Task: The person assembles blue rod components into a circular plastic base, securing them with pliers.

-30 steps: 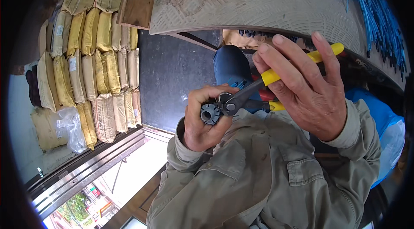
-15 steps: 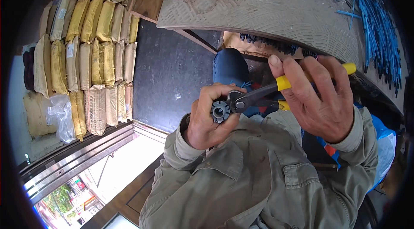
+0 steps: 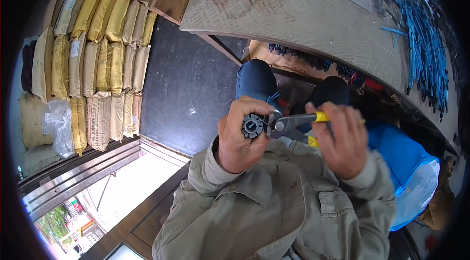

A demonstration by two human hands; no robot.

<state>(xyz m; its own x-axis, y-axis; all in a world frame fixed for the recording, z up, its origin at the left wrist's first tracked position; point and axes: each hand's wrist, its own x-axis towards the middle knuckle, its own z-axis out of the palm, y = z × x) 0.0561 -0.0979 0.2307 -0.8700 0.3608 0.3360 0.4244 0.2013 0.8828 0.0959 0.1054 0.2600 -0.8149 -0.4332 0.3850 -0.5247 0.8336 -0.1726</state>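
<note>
My left hand (image 3: 241, 135) is wrapped round a dark grey cylindrical part (image 3: 252, 126) with a notched, gear-like end and a round hole in the middle. Thin blue strands (image 3: 273, 96) stick out beyond the fingers. In my right hand (image 3: 342, 140) is a pair of cutting pliers (image 3: 290, 123) with yellow grips, slightly blurred by motion. The pliers' jaws sit right against the notched rim of the part, beside my left fingers. What exactly lies between the jaws is too small to tell.
A worktable (image 3: 303, 15) with a textured surface stands ahead, bearing a bundle of blue strips (image 3: 425, 49) at the right. Stacked paper sacks (image 3: 100, 64) fill the left side. A blue and white bag (image 3: 404, 172) lies at my right. A window (image 3: 107, 196) is at lower left.
My right hand has moved left and closed further round the pliers, whose handles have come nearer together. My left hand keeps the grey part in about the same place.
</note>
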